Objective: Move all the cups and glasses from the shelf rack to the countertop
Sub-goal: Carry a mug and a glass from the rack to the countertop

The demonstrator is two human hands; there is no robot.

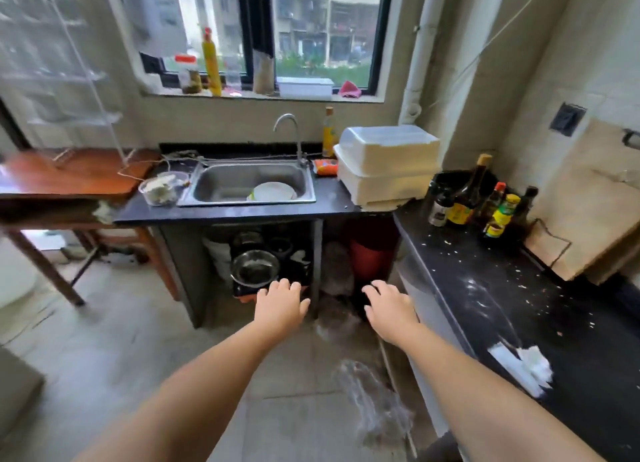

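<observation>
A white wire shelf rack [74, 77] stands blurred at the far left on a wooden table [69, 174]; I cannot make out cups or glasses on it. The black countertop [512, 288] runs along the right and carries on behind around the sink. My left hand [280, 305] and my right hand [391, 309] are stretched out in front of me over the floor, palms down, fingers spread, holding nothing. Both hang well away from the rack and the counter.
A steel sink [252, 184] holds a white plate. A white lidded dish box [388, 163] sits right of it. Sauce bottles [485, 202] crowd the counter corner. A glass bowl [162, 188] stands left of the sink. Pots sit under the counter [254, 267].
</observation>
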